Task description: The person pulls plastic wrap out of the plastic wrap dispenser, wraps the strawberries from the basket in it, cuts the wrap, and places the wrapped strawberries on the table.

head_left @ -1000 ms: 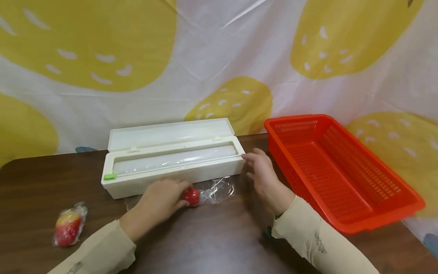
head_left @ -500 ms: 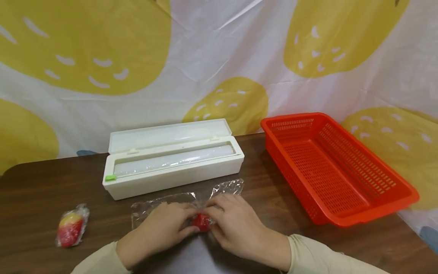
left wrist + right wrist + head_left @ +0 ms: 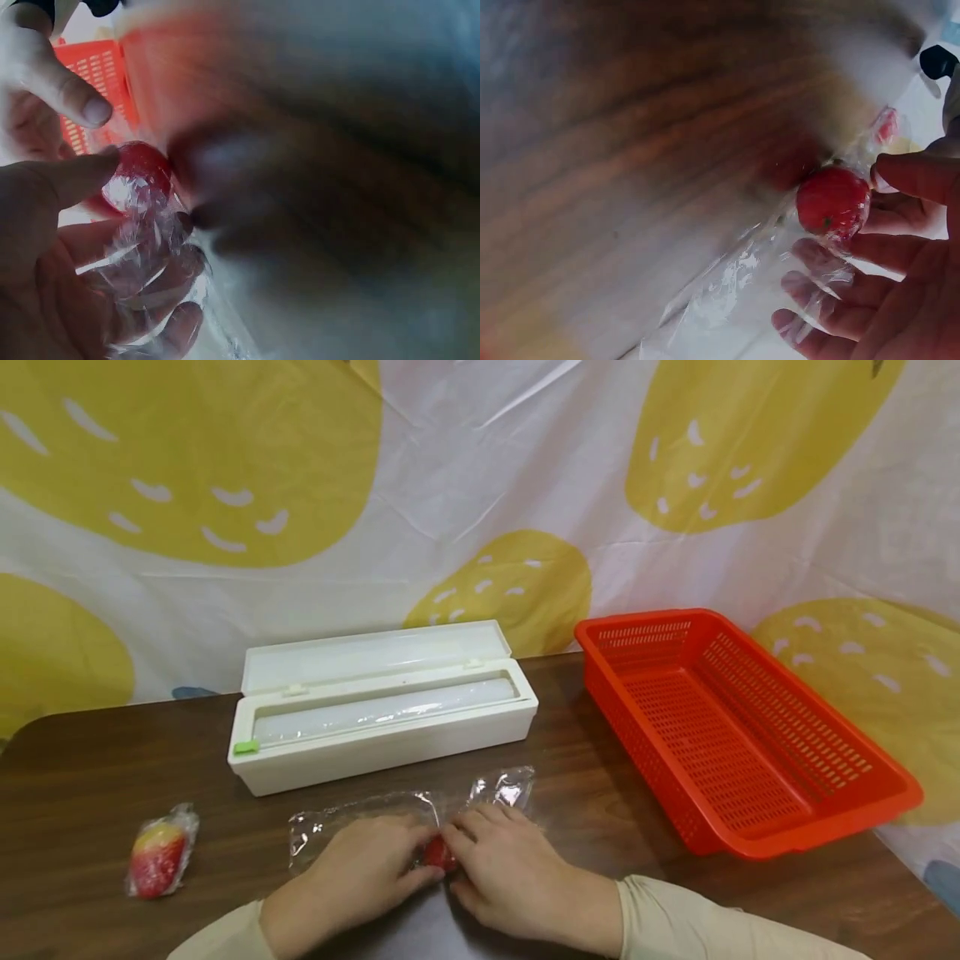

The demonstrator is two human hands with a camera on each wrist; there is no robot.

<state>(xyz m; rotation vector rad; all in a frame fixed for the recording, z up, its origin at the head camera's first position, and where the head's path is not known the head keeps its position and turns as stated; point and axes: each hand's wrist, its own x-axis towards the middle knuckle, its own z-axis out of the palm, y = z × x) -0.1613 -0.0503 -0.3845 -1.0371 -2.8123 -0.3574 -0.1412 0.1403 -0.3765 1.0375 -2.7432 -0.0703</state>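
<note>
A small round red fruit [image 3: 438, 853], with a dark green spot on its end, lies in clear plastic wrap [image 3: 330, 822] on the table in front of me. My left hand [image 3: 367, 868] holds it from the left, thumb on its near side and fingers behind it through the wrap. From the other side my right hand [image 3: 517, 877] grips the same fruit [image 3: 832, 201], thumb close against it and fingers under the wrap. Loose film [image 3: 506, 785] spreads out behind both hands. Most of the fruit is hidden by the fingers in the head view.
Behind the hands stands a white cling film box [image 3: 382, 752] with its lid raised, a film roll [image 3: 386, 706] and a green slider [image 3: 246, 747]. A red plastic basket [image 3: 675, 777] stands to the right. A wrapped red-and-yellow fruit [image 3: 159, 853] lies at the left.
My right hand has come from the box's right end to the red fruit. The left hand has drawn the fruit and film nearer. Since half a second ago, the fingers have closed in around it.
</note>
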